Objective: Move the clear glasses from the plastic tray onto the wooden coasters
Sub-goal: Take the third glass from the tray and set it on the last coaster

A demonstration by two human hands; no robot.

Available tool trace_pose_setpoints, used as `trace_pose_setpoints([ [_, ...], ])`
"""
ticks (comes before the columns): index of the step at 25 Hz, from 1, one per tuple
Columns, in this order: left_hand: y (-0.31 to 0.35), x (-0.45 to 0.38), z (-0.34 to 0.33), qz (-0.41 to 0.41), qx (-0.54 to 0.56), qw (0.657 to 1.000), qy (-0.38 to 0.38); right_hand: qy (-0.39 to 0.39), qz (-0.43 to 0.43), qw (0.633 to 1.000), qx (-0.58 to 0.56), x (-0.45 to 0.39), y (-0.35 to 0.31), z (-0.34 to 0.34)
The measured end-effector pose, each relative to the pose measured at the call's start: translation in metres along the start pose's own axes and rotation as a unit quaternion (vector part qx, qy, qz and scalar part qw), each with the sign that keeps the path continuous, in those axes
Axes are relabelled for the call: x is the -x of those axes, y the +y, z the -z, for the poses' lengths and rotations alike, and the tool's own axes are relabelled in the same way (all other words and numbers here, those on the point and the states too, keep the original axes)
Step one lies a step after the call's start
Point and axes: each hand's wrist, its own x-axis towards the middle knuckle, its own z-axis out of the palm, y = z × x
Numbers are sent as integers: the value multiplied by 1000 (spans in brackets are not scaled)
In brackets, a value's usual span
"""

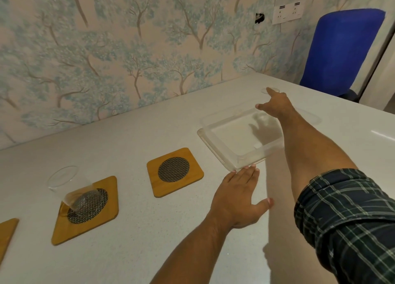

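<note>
A clear plastic tray [220, 149] lies on the white table at centre right, with nothing showing on its floor. At its far edge stands a clear glass [274, 90]; only its rim shows. My right hand [275, 106] wraps around it, thumb on the near side. My left hand [237, 194] lies flat and open on the table, its fingertips touching the tray's near corner. Another clear glass [68, 185] stands on the left wooden coaster [85, 226]. The middle wooden coaster [175, 172] is bare. A third coaster [6, 234] is cut off by the left edge.
The table [139, 230] runs along a tree-patterned wall. A blue chair [339, 50] stands behind the table's far right corner. A wall socket [287, 13] sits above.
</note>
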Motion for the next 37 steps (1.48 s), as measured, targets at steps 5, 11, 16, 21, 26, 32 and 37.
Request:
trace_pose_setpoints([
  [5, -2, -2, -1, 0, -5, 1000, 9, 89, 16, 996, -15, -3, -3, -15],
  [11, -1, -1, -2, 5, -7, 1000, 2, 135, -7, 991, -8, 3, -4, -15],
  [16, 0, 2, 0, 3, -4, 1000, -3, 83, -25, 996, -12, 10, 2, -8],
  [21, 3, 9, 3, 13, 12, 1000, -13, 127, 51, 989, -62, 36, -6, 6],
  [26, -7, 34, 9, 46, 43, 998, 20, 176, 128, 967, -136, 76, -48, 17],
  [32, -35, 94, 30, 97, 41, 992, 62, 103, 215, 956, -170, 146, -109, -19],
  [37, -63, 156, 44, 127, 1, 990, 67, 24, 235, 955, -181, 196, -136, -73],
])
